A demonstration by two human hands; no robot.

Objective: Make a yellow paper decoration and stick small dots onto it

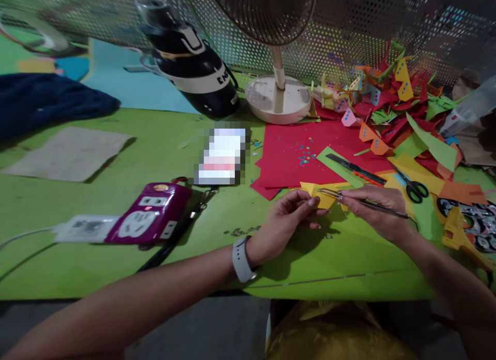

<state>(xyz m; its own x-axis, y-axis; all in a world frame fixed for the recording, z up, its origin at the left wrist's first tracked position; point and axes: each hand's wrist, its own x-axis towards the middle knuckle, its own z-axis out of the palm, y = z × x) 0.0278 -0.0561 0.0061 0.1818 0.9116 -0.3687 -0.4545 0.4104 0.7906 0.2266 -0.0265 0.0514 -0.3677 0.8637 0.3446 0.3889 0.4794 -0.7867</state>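
Note:
Between the fingertips of my left hand (289, 220) is a small piece of folded yellow paper (326, 199), pinched at its left side. My right hand (377, 210) grips metal tweezers (372, 202) like a pen. The tips of the tweezers point left and lie over the yellow paper, seemingly with a tiny speck at their ends. Red paper (287, 166) lies just beyond both hands, strewn with tiny blue and green bits (306, 152). A black cutter knife (354, 169) rests on a green paper strip, and black-handled scissors (414, 188) lie right of it.
A pile of folded colored paper (383, 99) fills the back right. Behind stand a fan (278, 99) and a dark bottle (201, 73). A lit phone (221, 156), a purple power strip (153, 215) and brown paper (70, 153) lie leftward. A yellow tool (459, 231) sits at right.

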